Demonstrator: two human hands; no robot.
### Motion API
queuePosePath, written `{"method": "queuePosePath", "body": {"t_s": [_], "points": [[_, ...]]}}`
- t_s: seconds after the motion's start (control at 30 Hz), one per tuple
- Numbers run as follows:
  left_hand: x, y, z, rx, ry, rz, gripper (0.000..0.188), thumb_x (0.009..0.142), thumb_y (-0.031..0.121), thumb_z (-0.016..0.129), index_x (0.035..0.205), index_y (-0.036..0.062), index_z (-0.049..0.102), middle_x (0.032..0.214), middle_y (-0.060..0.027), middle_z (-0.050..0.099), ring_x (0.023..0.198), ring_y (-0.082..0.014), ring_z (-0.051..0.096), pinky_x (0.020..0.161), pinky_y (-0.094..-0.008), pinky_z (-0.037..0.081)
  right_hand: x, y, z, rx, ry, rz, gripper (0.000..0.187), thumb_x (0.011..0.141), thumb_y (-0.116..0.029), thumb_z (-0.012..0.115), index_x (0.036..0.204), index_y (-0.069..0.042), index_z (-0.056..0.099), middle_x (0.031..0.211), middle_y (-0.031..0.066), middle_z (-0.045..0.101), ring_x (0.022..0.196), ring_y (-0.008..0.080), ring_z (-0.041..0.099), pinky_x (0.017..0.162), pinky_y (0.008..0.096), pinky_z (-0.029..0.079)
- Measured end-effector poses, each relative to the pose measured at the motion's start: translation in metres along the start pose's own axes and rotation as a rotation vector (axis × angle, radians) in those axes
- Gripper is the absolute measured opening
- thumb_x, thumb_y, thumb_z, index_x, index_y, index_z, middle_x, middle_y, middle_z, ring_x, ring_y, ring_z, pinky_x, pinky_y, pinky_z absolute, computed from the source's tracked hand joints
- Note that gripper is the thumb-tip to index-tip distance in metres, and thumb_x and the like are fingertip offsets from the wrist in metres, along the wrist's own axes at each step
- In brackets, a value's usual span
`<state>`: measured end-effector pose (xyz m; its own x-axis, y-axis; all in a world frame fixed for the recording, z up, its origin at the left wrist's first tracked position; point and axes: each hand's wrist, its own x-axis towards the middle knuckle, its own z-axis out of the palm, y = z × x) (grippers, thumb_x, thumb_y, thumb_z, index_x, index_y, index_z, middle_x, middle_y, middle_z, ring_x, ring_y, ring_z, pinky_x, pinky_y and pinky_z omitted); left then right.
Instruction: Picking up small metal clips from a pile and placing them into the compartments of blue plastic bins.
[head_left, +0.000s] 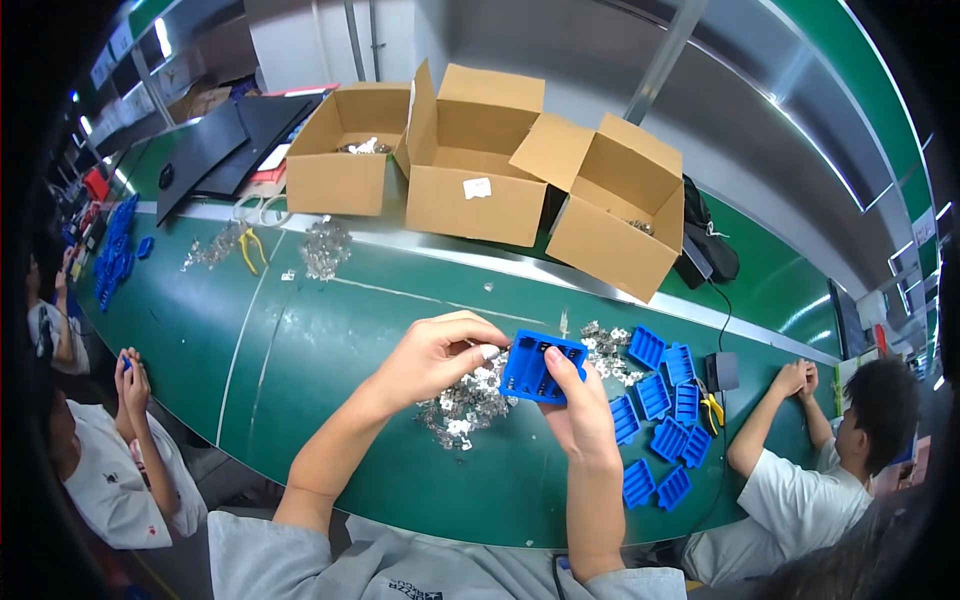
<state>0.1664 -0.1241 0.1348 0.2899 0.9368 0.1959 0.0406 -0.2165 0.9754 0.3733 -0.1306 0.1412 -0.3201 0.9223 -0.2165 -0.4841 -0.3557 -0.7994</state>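
My right hand point(580, 415) grips a blue plastic battery holder point(526, 362) above the table, its thumb pressed over the open compartments. Dark spring-like pieces show inside the holder. At the holder's left edge, my left hand point(430, 358) has its thumb and forefinger pinched together; whatever is between them is too small to make out. Below the hands lies a heap of small shiny metal contacts point(458, 412). Another pile of metal pieces point(606, 350) sits just right of the held holder. Several more blue holders point(654, 397) rest on the table to the right.
Three open cardboard boxes point(475, 205) stand along the back of the green table point(330, 370). Yellow-handled pliers point(712, 410) and a black box point(721, 371) with a cable lie right. More pliers point(250, 250) and metal heaps point(325, 248) are far left. Co-workers sit on both sides.
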Motion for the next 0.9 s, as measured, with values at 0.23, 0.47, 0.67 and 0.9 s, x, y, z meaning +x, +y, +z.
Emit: {"method": "queuePosePath", "body": {"t_s": [0.23, 0.47, 0.67, 0.9], "points": [[0.0, -0.004, -0.005, -0.237, -0.01, -0.1, 0.018, 0.09, -0.001, 0.055, 0.106, -0.0056, 0.06, 0.099, -0.0088, 0.063, 0.09, -0.0135, 0.063, 0.079, -0.0272, 0.054, 0.007, 0.012, 0.007, 0.031, -0.02, -0.014, 0.039, 0.094, -0.023, 0.06, 0.122, 0.002, 0.049, 0.111, 0.0124, 0.061, 0.098, 0.0195, 0.063, 0.086, 0.0361, 0.053], [0.003, -0.007, -0.007, -0.376, -0.113, -0.168, 0.013, 0.091, 0.0, 0.058, 0.103, -0.0041, 0.06, 0.1, -0.01, 0.062, 0.091, -0.0153, 0.063, 0.077, -0.0292, 0.056, 0.009, 0.015, 0.005, 0.02, 0.029, -0.054, 0.04, 0.09, -0.028, 0.065, 0.119, -0.004, 0.05, 0.105, 0.0101, 0.062, 0.095, 0.0203, 0.063, 0.084, 0.038, 0.054], [0.002, -0.003, -0.003, -0.52, -0.015, -0.238, 0.019, 0.091, 0.006, 0.06, 0.107, -0.0039, 0.058, 0.098, -0.0073, 0.063, 0.083, -0.0122, 0.062, 0.073, -0.0265, 0.054, 0.012, 0.021, 0.007, 0.03, 0.03, -0.11, 0.039, 0.09, -0.03, 0.065, 0.117, -0.006, 0.051, 0.104, 0.0093, 0.062, 0.094, 0.0197, 0.063, 0.084, 0.0371, 0.053], [0.0, -0.017, 0.016, -0.528, 0.091, -0.283, 0.02, 0.092, 0.01, 0.061, 0.109, -0.0005, 0.059, 0.098, -0.0044, 0.062, 0.085, -0.0084, 0.058, 0.077, -0.0237, 0.049, 0.015, 0.027, 0.01, 0.129, 0.071, -0.206, 0.04, 0.09, -0.036, 0.065, 0.115, -0.007, 0.052, 0.106, 0.006, 0.062, 0.098, 0.0176, 0.06, 0.087, 0.0357, 0.049]]}}
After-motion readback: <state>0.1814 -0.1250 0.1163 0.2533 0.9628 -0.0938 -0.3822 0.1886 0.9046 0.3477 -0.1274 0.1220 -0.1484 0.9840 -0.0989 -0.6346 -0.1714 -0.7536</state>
